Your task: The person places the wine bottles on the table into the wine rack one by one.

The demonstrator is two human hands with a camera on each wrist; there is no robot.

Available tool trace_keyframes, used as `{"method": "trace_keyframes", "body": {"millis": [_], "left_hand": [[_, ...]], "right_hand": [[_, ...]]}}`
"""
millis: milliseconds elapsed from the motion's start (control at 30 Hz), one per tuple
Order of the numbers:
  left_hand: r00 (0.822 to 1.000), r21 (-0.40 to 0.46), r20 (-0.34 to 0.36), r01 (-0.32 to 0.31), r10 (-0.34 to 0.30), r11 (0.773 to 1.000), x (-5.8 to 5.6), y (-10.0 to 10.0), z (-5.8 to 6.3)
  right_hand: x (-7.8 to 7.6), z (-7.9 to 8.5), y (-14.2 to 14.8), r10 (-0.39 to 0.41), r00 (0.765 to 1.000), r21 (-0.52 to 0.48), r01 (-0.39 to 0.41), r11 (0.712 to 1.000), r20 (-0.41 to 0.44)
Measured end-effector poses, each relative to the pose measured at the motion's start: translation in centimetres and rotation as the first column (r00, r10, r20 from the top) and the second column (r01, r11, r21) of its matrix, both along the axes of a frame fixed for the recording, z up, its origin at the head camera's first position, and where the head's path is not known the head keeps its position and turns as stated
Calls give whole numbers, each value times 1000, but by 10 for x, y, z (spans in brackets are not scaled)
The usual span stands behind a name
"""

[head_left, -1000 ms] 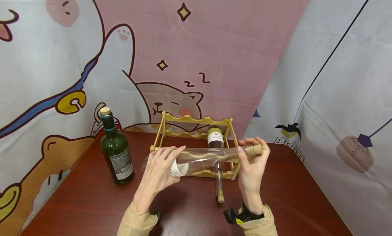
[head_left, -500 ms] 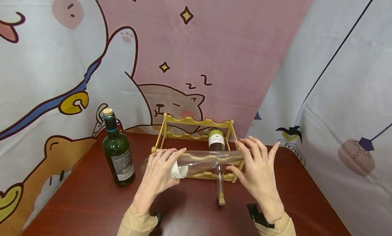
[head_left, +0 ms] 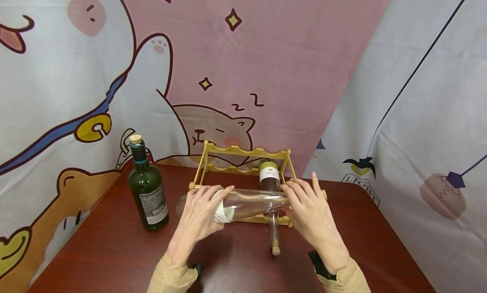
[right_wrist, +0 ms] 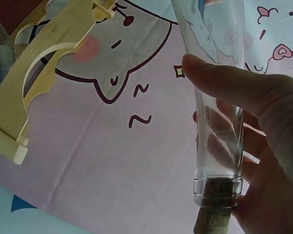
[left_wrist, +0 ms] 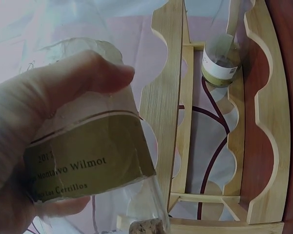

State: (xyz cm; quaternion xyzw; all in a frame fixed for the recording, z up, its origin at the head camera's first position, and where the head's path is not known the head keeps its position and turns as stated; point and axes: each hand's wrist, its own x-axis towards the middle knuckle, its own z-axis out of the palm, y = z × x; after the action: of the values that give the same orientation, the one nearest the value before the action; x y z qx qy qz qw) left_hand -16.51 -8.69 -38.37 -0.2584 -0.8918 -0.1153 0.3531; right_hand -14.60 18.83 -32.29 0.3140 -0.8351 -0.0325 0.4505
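Observation:
A clear glass bottle [head_left: 251, 203] lies nearly level in the air in front of the wooden wine rack [head_left: 245, 151]. My left hand [head_left: 199, 214] grips its body around the label [left_wrist: 93, 156], thumb across the front in the left wrist view. My right hand [head_left: 313, 212] holds the neck [right_wrist: 219, 146], with the thumb on one side and the fingers behind. A cork [right_wrist: 214, 207] plugs the mouth. Another clear bottle [head_left: 269, 174] rests in the rack's lower tier, its corked neck pointing towards me, partly hidden by the held bottle.
A green bottle [head_left: 150, 195] with a cork stands upright on the dark red table [head_left: 236, 267], left of the rack. Behind the table hangs a printed cloth [head_left: 285, 73], with a pale cloth [head_left: 426, 136] on the right side.
The right hand has let go of the corked end, opened and turned, then taken hold of the neck from above. The left hand and the bottle have stayed almost still.

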Motion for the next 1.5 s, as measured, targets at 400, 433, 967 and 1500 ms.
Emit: {"method": "trace_keyframes", "body": {"millis": [400,433,967,1500], "left_hand": [[1000,-13,-14,9,-9,1000,0,4,0],[1000,-16,-17,10,-10,1000,0,4,-1],[999,-95,-49,-4,-1,995,0,12,-3],[1000,-160,-22,0,-3,987,0,17,-6]], "right_hand": [[0,-4,2,-6,999,59,4,998,35],[-1,-5,2,-11,999,65,8,998,46],[-3,-20,8,-101,981,149,76,986,164],[-4,-30,14,-181,900,157,128,979,396]]}}
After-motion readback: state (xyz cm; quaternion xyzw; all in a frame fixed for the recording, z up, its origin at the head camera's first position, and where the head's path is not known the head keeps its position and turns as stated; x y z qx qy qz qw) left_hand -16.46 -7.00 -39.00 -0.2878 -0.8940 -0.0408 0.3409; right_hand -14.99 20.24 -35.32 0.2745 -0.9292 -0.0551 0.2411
